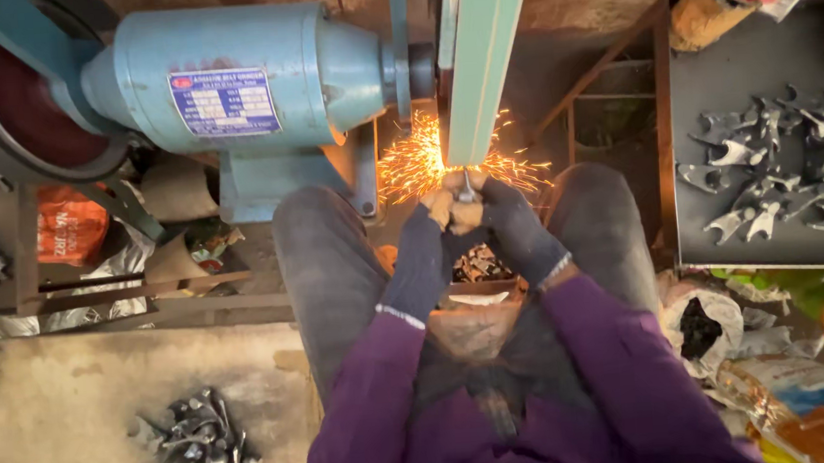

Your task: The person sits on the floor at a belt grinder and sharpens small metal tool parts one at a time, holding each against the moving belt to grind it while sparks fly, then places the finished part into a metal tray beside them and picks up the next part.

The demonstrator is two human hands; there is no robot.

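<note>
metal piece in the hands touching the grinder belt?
Touching. Head view: the metal piece meets the belt, sparks spraying from the contact; both hands hold it.

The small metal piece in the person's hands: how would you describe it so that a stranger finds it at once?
Start at the big light-blue grinder motor and follow its green belt guard down to the orange sparks. There both gloved hands meet around a small grey metal piece. It alone is held; similar pieces lie in heaps.

ahead: belt guard (478, 61), motor housing (231, 76) block | sides: knees (323, 256) hem in
</note>
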